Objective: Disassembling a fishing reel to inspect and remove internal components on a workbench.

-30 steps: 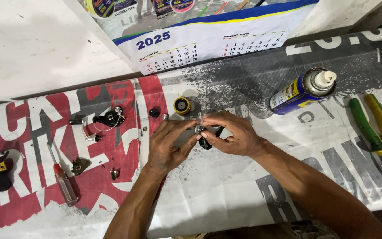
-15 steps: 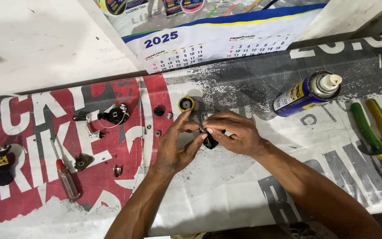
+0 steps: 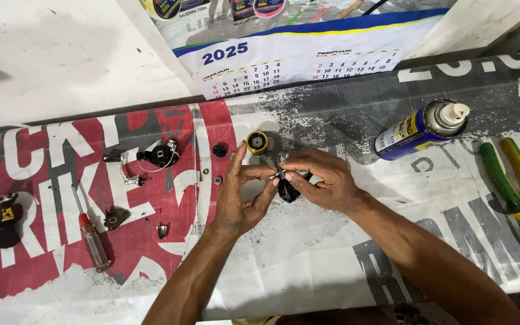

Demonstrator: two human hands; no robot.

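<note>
I was at a small repair bench, a workshop of sorts. A printed banner [image 3: 332, 265] covered the bench, and loose reel parts [image 3: 159, 155] lay near its far edge. A screwdriver [image 3: 91, 238] sat toward the left edge, a spray can [image 3: 419, 127] and green-handled pliers [image 3: 513, 192] toward the right. A calendar [image 3: 284, 57] hung behind.

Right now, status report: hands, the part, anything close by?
Both hands pinching a small black part above the mat. Gold-and-black spool just behind the fingertips. Spray can lying to the right, apart.
</note>
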